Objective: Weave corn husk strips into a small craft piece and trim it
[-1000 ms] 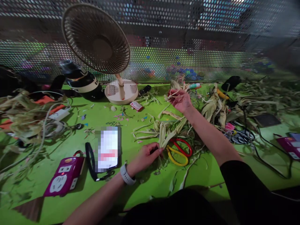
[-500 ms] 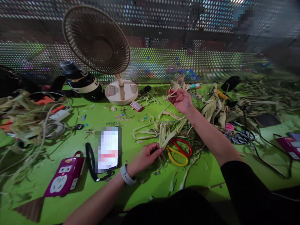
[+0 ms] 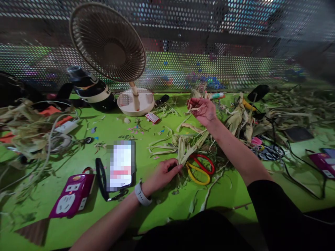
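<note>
My left hand (image 3: 167, 171) is closed, thumb and fingers pinching the base of a bundle of pale dry corn husks (image 3: 182, 151) just above the green table. Scissors with one red and one yellow handle (image 3: 198, 174) lie right beside it, their blades hidden under husks. Farther back, my right hand (image 3: 203, 111) is raised with its palm turned up and fingers curled around thin husk strips (image 3: 194, 108). Behind its fingertips sits another tuft of husk (image 3: 197, 93), next to a white and orange tube (image 3: 216, 96).
A fan (image 3: 136, 101), a black bottle (image 3: 95, 94) and a perforated metal screen (image 3: 178, 66) stand at the back. A phone (image 3: 121, 164) and a purple power strip (image 3: 72, 195) lie at left. Husk piles (image 3: 293, 111) and black cables (image 3: 288, 167) cover the right side.
My right hand has turned slightly, showing more of its palm, with the husk strips still in its fingers. The left hand keeps its hold in the same place.
</note>
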Motion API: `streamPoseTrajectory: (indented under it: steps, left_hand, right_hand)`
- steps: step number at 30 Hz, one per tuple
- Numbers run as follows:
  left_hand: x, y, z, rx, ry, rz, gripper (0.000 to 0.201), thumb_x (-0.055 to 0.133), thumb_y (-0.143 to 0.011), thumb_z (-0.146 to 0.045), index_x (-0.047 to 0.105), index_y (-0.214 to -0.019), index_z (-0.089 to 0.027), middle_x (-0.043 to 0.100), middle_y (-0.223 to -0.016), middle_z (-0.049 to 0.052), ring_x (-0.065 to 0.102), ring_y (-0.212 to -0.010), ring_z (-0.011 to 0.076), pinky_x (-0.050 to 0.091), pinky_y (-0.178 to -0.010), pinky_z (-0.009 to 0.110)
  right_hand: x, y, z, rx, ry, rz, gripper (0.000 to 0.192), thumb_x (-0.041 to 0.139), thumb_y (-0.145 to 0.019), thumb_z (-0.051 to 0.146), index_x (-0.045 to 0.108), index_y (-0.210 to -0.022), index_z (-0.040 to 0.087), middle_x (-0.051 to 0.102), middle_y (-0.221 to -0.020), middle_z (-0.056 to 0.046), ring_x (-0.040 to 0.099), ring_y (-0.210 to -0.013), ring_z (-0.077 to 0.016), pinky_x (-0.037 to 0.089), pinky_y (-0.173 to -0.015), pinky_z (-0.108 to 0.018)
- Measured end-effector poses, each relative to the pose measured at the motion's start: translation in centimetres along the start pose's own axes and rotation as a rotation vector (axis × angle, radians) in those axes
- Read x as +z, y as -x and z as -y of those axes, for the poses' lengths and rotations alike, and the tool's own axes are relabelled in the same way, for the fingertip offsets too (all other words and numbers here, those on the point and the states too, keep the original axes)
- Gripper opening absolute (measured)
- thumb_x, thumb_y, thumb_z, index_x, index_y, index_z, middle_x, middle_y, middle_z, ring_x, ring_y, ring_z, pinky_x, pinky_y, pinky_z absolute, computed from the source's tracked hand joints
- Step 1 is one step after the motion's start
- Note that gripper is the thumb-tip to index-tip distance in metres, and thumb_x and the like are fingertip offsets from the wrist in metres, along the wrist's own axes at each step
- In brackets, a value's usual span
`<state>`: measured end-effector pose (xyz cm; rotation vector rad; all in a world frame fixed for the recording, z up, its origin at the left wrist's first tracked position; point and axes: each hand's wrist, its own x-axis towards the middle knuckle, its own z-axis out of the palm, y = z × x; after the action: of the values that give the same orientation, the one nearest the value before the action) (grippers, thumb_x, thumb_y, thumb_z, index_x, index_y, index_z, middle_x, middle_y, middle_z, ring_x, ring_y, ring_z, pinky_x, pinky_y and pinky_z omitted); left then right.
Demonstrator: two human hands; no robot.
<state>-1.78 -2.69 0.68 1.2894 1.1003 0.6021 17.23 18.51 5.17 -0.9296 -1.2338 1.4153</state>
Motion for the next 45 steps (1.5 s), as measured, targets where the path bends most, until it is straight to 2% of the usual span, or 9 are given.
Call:
streamPoseTrajectory:
  steps: [10, 19, 22, 25, 29, 33, 36, 39, 45]
  left_hand:
    - [0.0, 0.0, 0.0, 0.014, -0.008, 0.0, 0.04, 0.052, -0.087, -0.053, 0.058, -0.078, -0.015, 0.064, -0.073, 0.003, 0.05, -0.059, 0.0089, 0.039, -0.057, 0.022]
    - [0.0, 0.0, 0.1, 0.067, -0.081, -0.011, 0.038, 0.049, -0.089, -0.05, 0.057, -0.075, -0.016, 0.059, -0.07, 0.002, 0.049, -0.063, 0.0097, 0.039, -0.058, 0.021]
    - [-0.1, -0.1, 0.2, 0.07, -0.119, -0.024, 0.036, 0.049, -0.089, -0.049, 0.054, -0.074, -0.016, 0.054, -0.067, 0.0, 0.048, -0.062, 0.0095, 0.038, -0.059, 0.021]
    - [-0.1, 0.0, 0.1, 0.053, -0.113, -0.027, 0.034, 0.049, -0.089, -0.047, 0.056, -0.077, -0.016, 0.057, -0.07, 0.001, 0.05, -0.064, 0.0106, 0.04, -0.06, 0.022]
    - [-0.1, 0.1, 0.1, 0.04, -0.117, -0.026, 0.034, 0.049, -0.089, -0.047, 0.057, -0.078, -0.016, 0.061, -0.073, 0.002, 0.053, -0.067, 0.0122, 0.042, -0.063, 0.023]
    - [-0.1, 0.1, 0.2, 0.042, -0.086, -0.009, 0.035, 0.049, -0.09, -0.048, 0.058, -0.078, -0.016, 0.061, -0.074, 0.003, 0.054, -0.067, 0.0116, 0.043, -0.063, 0.022]
    - [-0.1, 0.1, 0.1, 0.044, -0.074, 0.009, 0.036, 0.048, -0.09, -0.048, 0.059, -0.079, -0.016, 0.062, -0.074, 0.003, 0.053, -0.065, 0.0109, 0.042, -0.063, 0.022]
    - [-0.1, 0.1, 0.0, 0.056, -0.082, 0.006, 0.035, 0.049, -0.09, -0.047, 0.058, -0.078, -0.016, 0.059, -0.072, 0.002, 0.051, -0.065, 0.0106, 0.041, -0.063, 0.022]
    - [-0.1, 0.2, 0.0, 0.064, -0.104, 0.006, 0.033, 0.046, -0.091, -0.043, 0.057, -0.079, -0.015, 0.054, -0.07, -0.001, 0.047, -0.064, 0.0096, 0.038, -0.061, 0.021]
  right_hand:
    - [0.5, 1.1, 1.4, -0.044, -0.126, 0.059, 0.041, 0.039, -0.08, 0.057, 0.059, -0.071, 0.023, 0.064, -0.069, -0.003, 0.063, -0.078, -0.0193, 0.053, -0.082, -0.039]
    - [4.7, 2.0, 1.1, 0.121, 0.936, 0.744, 0.033, 0.067, -0.076, 0.044, 0.068, -0.063, 0.014, 0.058, -0.054, -0.002, 0.056, -0.06, -0.0157, 0.045, -0.065, -0.031]
    - [8.8, 2.7, 1.3, -0.105, 0.811, 0.723, 0.033, 0.063, -0.082, 0.041, 0.072, -0.097, 0.013, 0.071, -0.09, -0.008, 0.063, -0.084, -0.0196, 0.049, -0.079, -0.034]
    - [12.2, 3.1, 1.7, -0.275, 0.464, 0.794, 0.063, 0.06, -0.085, 0.045, 0.043, -0.143, 0.028, 0.046, -0.147, -0.006, 0.054, -0.121, -0.0199, 0.047, -0.096, -0.033]
    - [13.1, 3.0, 0.9, -0.331, 0.593, 0.922, 0.065, 0.061, -0.084, 0.041, 0.038, -0.145, 0.037, 0.034, -0.156, 0.0, 0.058, -0.118, -0.0187, 0.047, -0.097, -0.032]
    - [10.2, 0.9, -1.3, -0.254, 1.065, 0.798, 0.037, 0.056, -0.087, 0.031, 0.067, -0.12, 0.018, 0.072, -0.112, -0.008, 0.067, -0.092, -0.0196, 0.049, -0.088, -0.034]
    - [7.0, -2.5, -2.6, -0.218, 1.299, 0.434, 0.031, 0.047, -0.088, 0.021, 0.073, -0.103, 0.016, 0.071, -0.11, -0.009, 0.065, -0.097, -0.0222, 0.048, -0.087, -0.036]
    - [4.6, -6.2, -3.7, -0.118, 1.317, 0.103, 0.035, 0.048, -0.086, 0.025, 0.067, -0.113, 0.013, 0.069, -0.112, -0.013, 0.064, -0.101, -0.0253, 0.049, -0.089, -0.04]
    - [5.3, -9.5, -6.2, -0.112, 1.399, 0.261, 0.073, 0.062, -0.075, 0.044, 0.045, -0.142, 0.017, 0.049, -0.142, -0.017, 0.047, -0.128, -0.0371, 0.04, -0.103, -0.053]
